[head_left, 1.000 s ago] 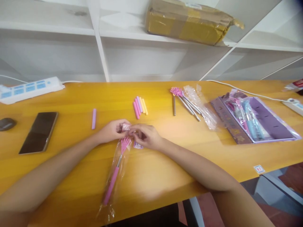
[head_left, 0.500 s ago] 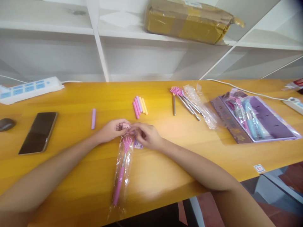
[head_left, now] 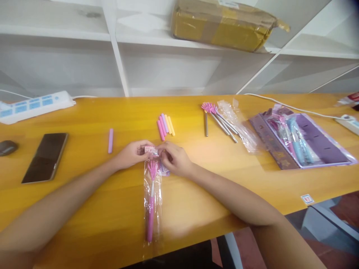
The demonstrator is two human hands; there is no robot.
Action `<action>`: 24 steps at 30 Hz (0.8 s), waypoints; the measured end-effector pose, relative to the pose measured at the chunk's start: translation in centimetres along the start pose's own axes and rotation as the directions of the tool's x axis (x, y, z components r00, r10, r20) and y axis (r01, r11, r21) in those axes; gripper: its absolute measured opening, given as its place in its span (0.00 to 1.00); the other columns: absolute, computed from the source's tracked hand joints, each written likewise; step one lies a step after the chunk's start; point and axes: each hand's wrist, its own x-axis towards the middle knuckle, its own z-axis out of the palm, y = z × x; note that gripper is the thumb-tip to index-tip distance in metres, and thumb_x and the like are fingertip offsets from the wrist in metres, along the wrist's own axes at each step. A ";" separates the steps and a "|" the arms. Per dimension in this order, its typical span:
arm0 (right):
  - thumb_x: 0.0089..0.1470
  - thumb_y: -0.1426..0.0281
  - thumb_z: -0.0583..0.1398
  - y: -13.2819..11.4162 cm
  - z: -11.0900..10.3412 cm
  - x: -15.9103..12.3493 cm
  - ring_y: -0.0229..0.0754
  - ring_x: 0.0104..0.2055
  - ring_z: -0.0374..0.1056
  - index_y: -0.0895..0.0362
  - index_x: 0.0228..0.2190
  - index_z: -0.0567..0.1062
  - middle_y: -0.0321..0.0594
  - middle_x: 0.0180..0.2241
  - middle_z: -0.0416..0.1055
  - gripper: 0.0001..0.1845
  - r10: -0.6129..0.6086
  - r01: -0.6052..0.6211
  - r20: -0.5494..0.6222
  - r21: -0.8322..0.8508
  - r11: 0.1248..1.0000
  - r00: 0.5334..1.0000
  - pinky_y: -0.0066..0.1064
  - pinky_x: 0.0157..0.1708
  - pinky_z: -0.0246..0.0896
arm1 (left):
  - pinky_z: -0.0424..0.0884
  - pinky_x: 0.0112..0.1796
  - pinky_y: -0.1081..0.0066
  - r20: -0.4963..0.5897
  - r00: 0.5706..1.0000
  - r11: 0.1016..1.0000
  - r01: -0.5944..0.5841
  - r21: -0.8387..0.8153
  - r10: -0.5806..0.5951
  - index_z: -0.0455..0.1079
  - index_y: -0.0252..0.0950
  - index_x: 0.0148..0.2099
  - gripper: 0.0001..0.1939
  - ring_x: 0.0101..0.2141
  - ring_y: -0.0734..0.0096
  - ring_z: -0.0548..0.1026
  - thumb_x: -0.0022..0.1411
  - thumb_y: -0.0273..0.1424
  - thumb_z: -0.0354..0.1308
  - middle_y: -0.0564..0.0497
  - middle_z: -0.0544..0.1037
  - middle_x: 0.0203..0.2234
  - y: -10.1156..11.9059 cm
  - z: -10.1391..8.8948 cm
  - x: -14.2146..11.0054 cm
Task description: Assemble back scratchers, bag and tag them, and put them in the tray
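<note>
A pink back scratcher (head_left: 150, 213) with a hand-shaped head lies inside a clear plastic bag (head_left: 158, 224) that hangs toward the table's front edge. My left hand (head_left: 136, 153) is closed on the left side of the bag's top, by a small printed card (head_left: 151, 150). On the right side of that top, my right hand (head_left: 175, 158) pinches with thumb and fingers. Another printed piece (head_left: 165, 172) shows partly under the right hand. Beyond my hands lie several pink, purple and yellow tubes (head_left: 166, 125), and a single purple tube (head_left: 110, 141) sits to the left.
Several scratcher rods with pink heads (head_left: 223, 121) lie beside empty plastic bags (head_left: 241, 129). A purple box (head_left: 325, 144) at right holds bagged items. A phone (head_left: 45, 157), a mouse (head_left: 8, 148) and a power strip (head_left: 37, 106) are at left. A taped carton (head_left: 221, 24) rests on the shelf.
The bagged back scratcher has swung right and now hangs nearly straight. My right hand has shifted slightly right, and more of the card shows between my hands.
</note>
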 end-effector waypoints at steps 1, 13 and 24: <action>0.62 0.78 0.55 0.1 0.0 0.0 0.34 0.37 0.70 0.59 0.51 0.73 0.41 0.40 0.74 0.17 -0.008 0.008 0.003 0.000 1.000 1.000 0.24 0.38 0.66 | 0.74 0.44 0.66 -0.002 1.000 1.000 0.002 0.000 -0.002 0.75 0.35 0.50 0.13 0.41 0.65 0.79 0.62 0.31 0.64 0.48 0.81 0.41 0.0 0.0 0.0; 0.64 0.74 0.57 -0.3 -0.1 -0.1 0.34 0.35 0.68 0.55 0.50 0.78 0.40 0.41 0.72 0.15 -0.141 0.163 0.085 -0.374 0.913 0.986 0.27 0.33 0.63 | 0.74 0.42 0.69 0.014 1.000 1.000 0.005 -0.002 -0.005 0.75 0.35 0.50 0.12 0.41 0.66 0.80 0.64 0.32 0.64 0.48 0.82 0.41 0.2 0.0 -0.1; 0.68 0.69 0.58 -0.2 -0.1 -0.3 0.34 0.30 0.64 0.55 0.51 0.77 0.39 0.35 0.74 0.14 -0.205 0.239 0.123 -0.513 0.824 0.971 0.29 0.29 0.54 | 0.74 0.40 0.69 0.007 1.000 1.000 0.016 0.005 -0.016 0.75 0.34 0.47 0.12 0.39 0.66 0.80 0.63 0.33 0.65 0.48 0.81 0.39 0.3 0.0 0.0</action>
